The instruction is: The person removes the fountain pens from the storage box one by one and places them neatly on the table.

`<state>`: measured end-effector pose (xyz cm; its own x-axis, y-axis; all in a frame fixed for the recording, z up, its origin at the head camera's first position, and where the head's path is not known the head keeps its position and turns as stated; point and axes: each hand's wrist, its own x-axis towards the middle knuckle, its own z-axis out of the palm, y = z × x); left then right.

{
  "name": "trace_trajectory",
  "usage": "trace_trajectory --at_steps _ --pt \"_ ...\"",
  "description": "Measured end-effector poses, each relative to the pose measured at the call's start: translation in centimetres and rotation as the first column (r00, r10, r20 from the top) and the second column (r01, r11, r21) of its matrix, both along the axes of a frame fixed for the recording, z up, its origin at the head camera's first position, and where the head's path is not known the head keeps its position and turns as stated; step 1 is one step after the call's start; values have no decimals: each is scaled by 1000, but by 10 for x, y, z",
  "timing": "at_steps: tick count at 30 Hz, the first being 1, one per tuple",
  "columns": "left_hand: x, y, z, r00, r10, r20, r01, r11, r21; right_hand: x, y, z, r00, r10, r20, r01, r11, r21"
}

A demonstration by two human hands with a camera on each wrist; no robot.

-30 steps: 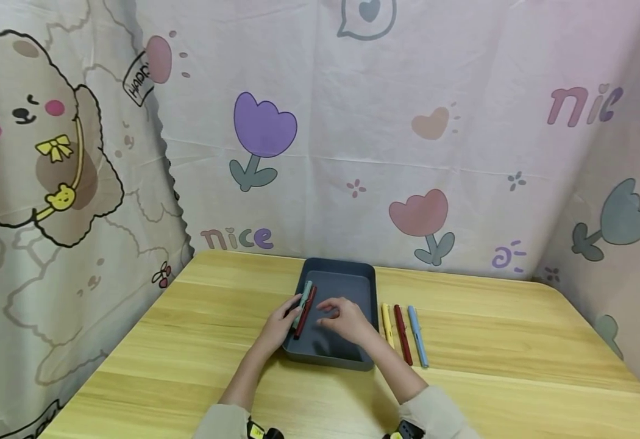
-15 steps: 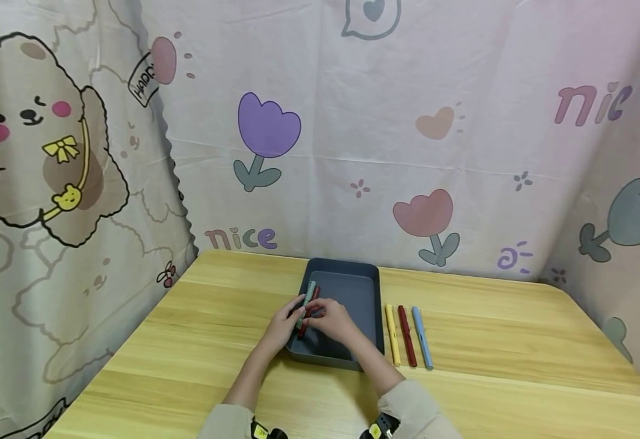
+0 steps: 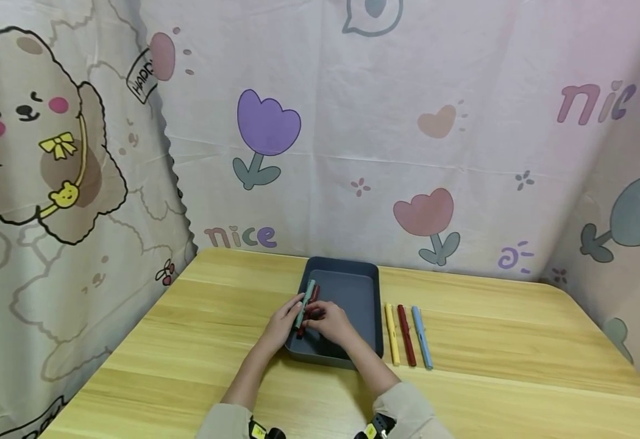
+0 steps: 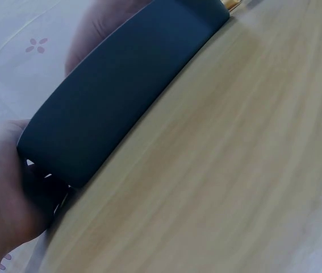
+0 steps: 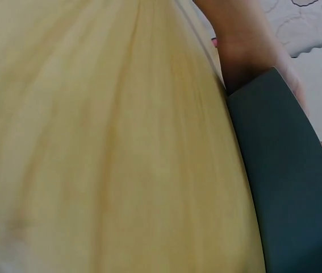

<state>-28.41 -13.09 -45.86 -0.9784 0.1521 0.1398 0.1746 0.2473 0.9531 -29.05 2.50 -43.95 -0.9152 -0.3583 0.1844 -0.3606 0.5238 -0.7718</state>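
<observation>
In the head view a dark grey tray [image 3: 353, 305] stands on the table, with a green pen [image 3: 309, 291] and a dark red pen [image 3: 317, 292] slanting along its left side. My left hand [image 3: 281, 322] reaches over the left rim, its thumb and index finger at the green pen. My right hand [image 3: 332, 322] is inside the tray, thumb and fingertips pinching the dark red pen around its middle. In the left wrist view the left hand [image 4: 1, 193] lies against the tray's side; the pens are hidden there by the tray wall [image 4: 121, 96].
Right of the tray, a yellow pen [image 3: 392, 335], a second dark red pen [image 3: 406, 335] and a blue pen [image 3: 422, 338] lie in a row on the wooden table [image 3: 506, 341]. A printed curtain [image 3: 325, 207] hangs along the table's back edge.
My right hand has moved left from the tray's middle to the dark red pen, its fingers closing on it. The green pen has shifted slightly at the left fingertips. The left hand stays put.
</observation>
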Motion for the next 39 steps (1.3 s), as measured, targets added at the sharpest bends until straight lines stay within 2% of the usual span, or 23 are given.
trace_trajectory --at_steps 5,10,22,29,39 --pt "1 0 1 999 19 -31 -19 1000 -14 1 1 -2 999 33 -16 -33 999 38" --pt "1 1 0 998 24 -53 -25 999 -20 1 2 -3 1000 16 -16 -15 998 63" --pt "0 0 0 999 25 -42 -26 999 -21 3 0 -3 999 -3 -38 8 994 111" --pt "0 0 0 999 25 -36 -26 1000 -14 5 0 -2 999 -18 -32 21 995 99" --pt "4 1 6 1000 21 -22 -21 1000 -12 5 0 -2 998 -63 -29 67 988 138"
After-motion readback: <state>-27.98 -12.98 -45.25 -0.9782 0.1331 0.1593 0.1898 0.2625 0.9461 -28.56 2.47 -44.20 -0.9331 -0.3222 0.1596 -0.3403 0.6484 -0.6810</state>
